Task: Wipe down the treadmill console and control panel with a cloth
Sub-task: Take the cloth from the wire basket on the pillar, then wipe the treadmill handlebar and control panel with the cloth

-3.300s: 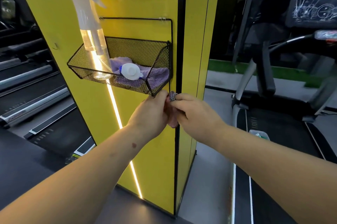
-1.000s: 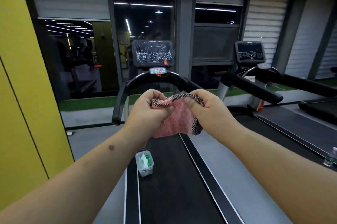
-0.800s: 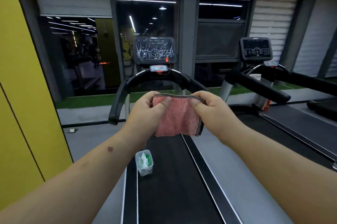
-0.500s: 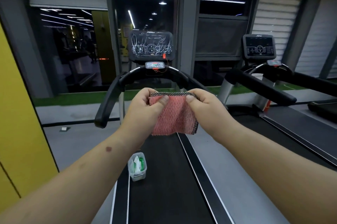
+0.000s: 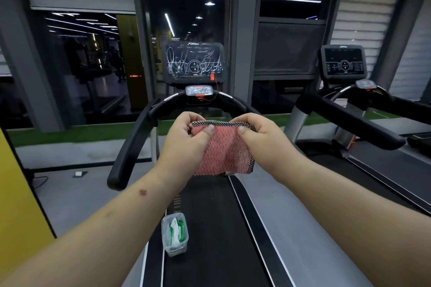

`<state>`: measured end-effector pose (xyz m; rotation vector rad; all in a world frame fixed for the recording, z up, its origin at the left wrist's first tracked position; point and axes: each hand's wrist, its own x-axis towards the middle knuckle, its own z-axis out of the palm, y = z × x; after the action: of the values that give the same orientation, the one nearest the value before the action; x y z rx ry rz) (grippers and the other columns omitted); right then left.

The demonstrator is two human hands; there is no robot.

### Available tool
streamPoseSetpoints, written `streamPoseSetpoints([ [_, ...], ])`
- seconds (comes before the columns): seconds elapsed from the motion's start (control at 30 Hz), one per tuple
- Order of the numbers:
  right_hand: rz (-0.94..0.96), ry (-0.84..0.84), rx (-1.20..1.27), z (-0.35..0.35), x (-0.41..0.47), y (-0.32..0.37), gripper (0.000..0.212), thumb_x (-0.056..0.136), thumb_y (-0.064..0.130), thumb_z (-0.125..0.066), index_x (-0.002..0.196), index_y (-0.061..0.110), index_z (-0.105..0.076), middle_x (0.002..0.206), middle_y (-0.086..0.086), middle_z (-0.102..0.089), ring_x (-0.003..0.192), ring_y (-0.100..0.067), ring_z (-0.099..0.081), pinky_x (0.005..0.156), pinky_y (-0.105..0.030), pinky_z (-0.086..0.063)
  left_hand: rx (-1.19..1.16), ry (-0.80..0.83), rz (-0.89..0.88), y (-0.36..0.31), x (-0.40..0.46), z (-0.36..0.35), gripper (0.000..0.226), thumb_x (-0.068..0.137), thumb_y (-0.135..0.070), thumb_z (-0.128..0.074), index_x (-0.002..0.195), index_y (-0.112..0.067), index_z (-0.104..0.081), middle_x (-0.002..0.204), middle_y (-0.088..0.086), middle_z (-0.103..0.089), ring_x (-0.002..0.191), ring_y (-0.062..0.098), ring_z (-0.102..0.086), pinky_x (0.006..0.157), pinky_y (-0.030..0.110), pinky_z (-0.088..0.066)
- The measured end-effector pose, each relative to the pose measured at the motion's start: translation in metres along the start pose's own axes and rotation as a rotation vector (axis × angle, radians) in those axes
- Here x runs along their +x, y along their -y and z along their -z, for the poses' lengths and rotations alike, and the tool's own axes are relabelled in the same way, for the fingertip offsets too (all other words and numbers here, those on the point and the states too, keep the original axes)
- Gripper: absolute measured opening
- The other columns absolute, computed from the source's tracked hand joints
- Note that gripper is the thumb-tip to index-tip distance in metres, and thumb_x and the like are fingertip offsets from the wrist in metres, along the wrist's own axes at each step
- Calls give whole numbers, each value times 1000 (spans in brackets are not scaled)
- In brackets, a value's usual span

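Head view shows the left hand (image 5: 184, 139) and right hand (image 5: 261, 137) pinching the cloth's (image 5: 221, 151) top corners at frame centre, well short of the smeared console (image 5: 194, 62) above, so wiping seems not yet begun.

Head camera looks forward and down, near the treadmill (image 5: 210, 228).

second treadmill (image 5: 373, 123) cut off right, console (image 5: 194, 62) markings illegible
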<state>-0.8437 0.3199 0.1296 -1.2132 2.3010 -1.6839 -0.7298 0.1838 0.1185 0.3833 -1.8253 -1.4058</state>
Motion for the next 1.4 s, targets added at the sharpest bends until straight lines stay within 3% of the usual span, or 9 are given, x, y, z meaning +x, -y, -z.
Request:
streamPoseSetpoints([
  [0.13, 38, -2, 29, -13, 43, -16, 21, 101, 19, -52, 102, 30, -70, 99, 8, -70, 99, -13, -65, 89, -40, -55, 26, -17, -6, 19, 40, -1, 14, 98, -27, -66, 89, -36, -59, 102, 14, -64, 94, 43, -67, 70, 61, -57],
  [0.37, 47, 28, 107, -37, 132, -56, 22, 102, 17, -53, 99, 29, -71, 93, 12, -70, 88, -2, -65, 75, -23, -49, 60, -41, 6, 64, 129, -9, 15, 98, -27, -66, 88, -36, -59, 88, 2, -61, 78, 26, -63, 68, 53, -56],
  [0.57, 27, 61, 114, -43, 252, -74, 18, 103, 25, -55, 94, 26, -70, 92, 5, -71, 91, -13, -66, 83, -32, -53, 139, -79, 20, 87, 244, -20, 12, 96, -30, -67, 90, -38, -59, 88, 0, -63, 78, 21, -61, 69, 50, -55],
  [0.67, 10, 78, 101, -40, 314, -78, 15, 102, 30, -57, 93, 26, -69, 88, 8, -71, 85, -8, -66, 78, -31, -52, 139, -91, 30, 84, 306, -29, 16, 96, -27, -67, 90, -38, -59, 84, -4, -62, 75, 16, -58, 69, 43, -51],
  [0.87, -32, 125, 66, -23, 402, -68, 13, 102, 30, -57, 94, 32, -68, 86, 13, -70, 82, -4, -65, 75, -29, -53, 82, -91, 131, 63, 389, -41, 14, 95, -26, -67, 91, -38, -60, 83, 0, -63, 74, 21, -61, 67, 47, -54],
  [1.03, -44, 158, 81, -10, 442, -53, 18, 103, 24, -55, 99, 37, -67, 90, -1, -72, 85, -26, -68, 79, -47, -57, 72, -85, 176, 41, 432, -44, 21, 98, -17, -63, 88, -36, -60, 76, -2, -63, 71, 24, -59, 64, 43, -49],
  [1.13, -40, 185, 63, -7, 459, -49, 21, 104, 22, -52, 103, 37, -66, 95, -18, -69, 73, -36, -61, 67, -45, -54, 100, -88, 175, 39, 449, -45, 24, 98, -15, -60, 87, -36, -59, 74, -2, -60, 68, 23, -56, 64, 43, -47],
  [1.23, -46, 199, 53, -3, 470, -54, 25, 104, 17, -50, 105, 36, -67, 86, -22, -66, 59, -18, -49, 55, -29, -40, 132, -79, 162, 42, 457, -49, 21, 99, -14, -59, 90, -34, -58, 72, -2, -58, 65, 20, -55, 62, 40, -45],
  [1.4, -79, 199, 77, -6, 485, -71, 24, 104, 14, -50, 108, 31, -67, 62, -1, -52, 45, -10, -37, 43, -22, -32, 177, -46, 163, 59, 470, -55, 12, 101, -12, -58, 100, -24, -58, 61, -8, -51, 50, 11, -45, 49, 27, -40],
])
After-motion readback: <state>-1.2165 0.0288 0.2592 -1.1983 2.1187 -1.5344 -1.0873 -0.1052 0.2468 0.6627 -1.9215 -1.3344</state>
